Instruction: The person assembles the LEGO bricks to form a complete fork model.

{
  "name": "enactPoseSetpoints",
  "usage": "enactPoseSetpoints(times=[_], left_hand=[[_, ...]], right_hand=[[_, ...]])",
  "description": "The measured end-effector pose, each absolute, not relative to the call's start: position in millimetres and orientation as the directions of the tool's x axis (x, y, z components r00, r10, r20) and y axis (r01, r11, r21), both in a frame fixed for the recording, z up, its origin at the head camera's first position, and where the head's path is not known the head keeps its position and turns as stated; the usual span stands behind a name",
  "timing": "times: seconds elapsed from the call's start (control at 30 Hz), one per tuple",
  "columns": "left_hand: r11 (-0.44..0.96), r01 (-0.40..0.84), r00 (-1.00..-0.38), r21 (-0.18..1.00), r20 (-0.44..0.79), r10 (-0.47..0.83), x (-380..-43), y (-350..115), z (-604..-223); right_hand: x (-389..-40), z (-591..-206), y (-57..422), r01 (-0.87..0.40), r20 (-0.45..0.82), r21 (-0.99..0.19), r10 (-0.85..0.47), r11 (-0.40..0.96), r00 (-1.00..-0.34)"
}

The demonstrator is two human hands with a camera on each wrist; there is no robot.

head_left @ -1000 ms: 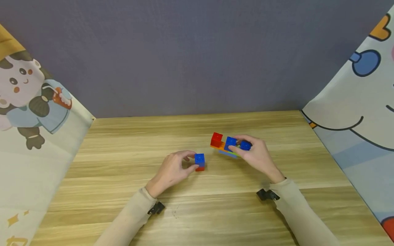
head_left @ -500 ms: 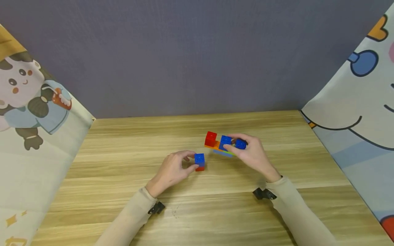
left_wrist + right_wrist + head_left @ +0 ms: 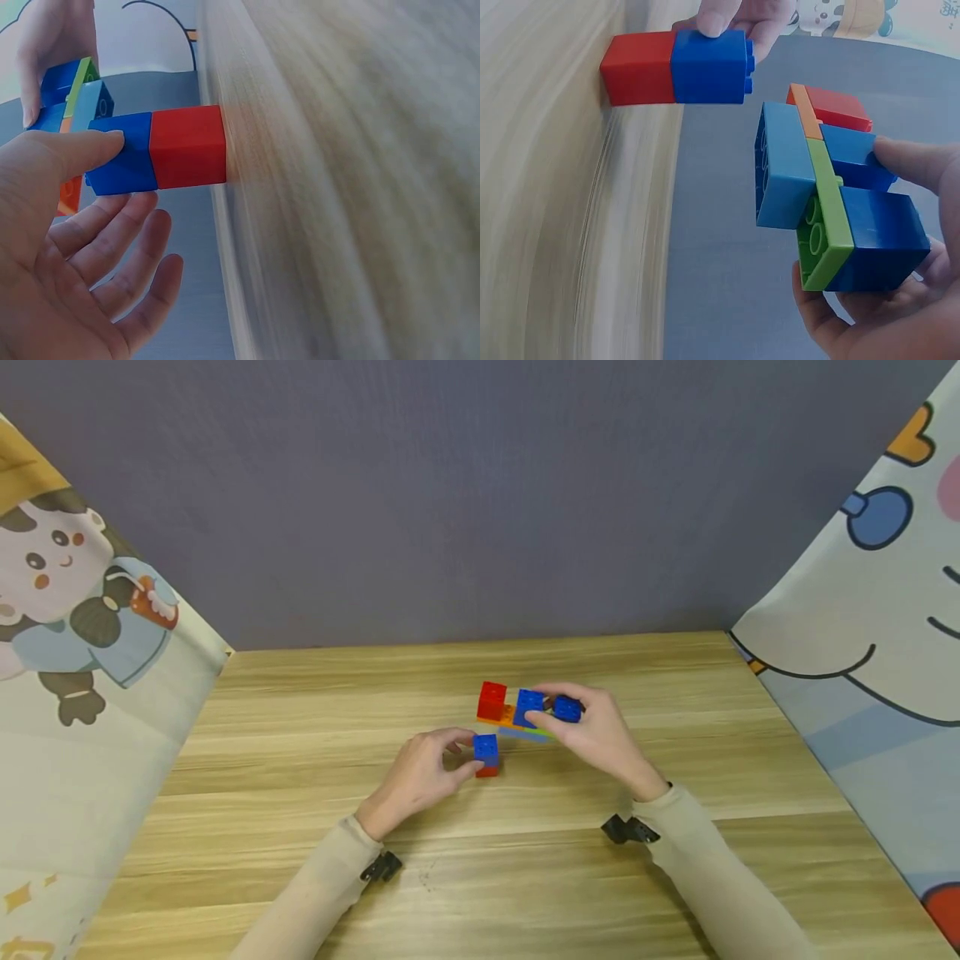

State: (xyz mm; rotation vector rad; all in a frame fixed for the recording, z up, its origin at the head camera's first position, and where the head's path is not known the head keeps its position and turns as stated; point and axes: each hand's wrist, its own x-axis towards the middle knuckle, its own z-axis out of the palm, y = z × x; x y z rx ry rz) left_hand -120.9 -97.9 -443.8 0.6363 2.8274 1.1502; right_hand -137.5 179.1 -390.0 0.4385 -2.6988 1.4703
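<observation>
My left hand (image 3: 416, 779) pinches a blue brick (image 3: 131, 154) between thumb and fingers. That brick sits on a red brick (image 3: 187, 146), which stands upright on the wooden table. My right hand (image 3: 603, 735) grips a built-up piece of toy bricks, raised off the table just behind and to the right of the stack. On the piece are an orange plate (image 3: 804, 111) and a green plate (image 3: 831, 225) side by side, with a light blue brick (image 3: 789, 169) joined beneath them. On top sit a red brick (image 3: 492, 700) and two blue bricks (image 3: 529, 706). The piece and the stack are apart.
The wood-grain table (image 3: 262, 760) extends around both hands. A dark grey wall (image 3: 480, 510) rises at the back, and printed cartoon panels stand at the left (image 3: 90, 585) and right (image 3: 840, 635).
My right hand has carried the brick piece to the left, closer to the blue-and-red stack. My left hand and the stack have stayed in place.
</observation>
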Motion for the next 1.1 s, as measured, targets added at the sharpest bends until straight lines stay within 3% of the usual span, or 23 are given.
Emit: enactPoseSetpoints(times=[0.63,1.1], left_hand=[[0.627,0.326,-0.92,0.708,0.084,0.384,-123.5,-102.0,-447.2],[0.531,0.321,-0.906,0.784,0.09,0.415,-127.3,-105.8,-451.2]], right_hand=[[-137.7,-390.9,151.0,-0.328,0.178,-0.819,-0.335,0.47,-0.925],[-138.6,-395.4,142.0,-0.357,0.193,-0.844,-0.394,0.402,-0.899]])
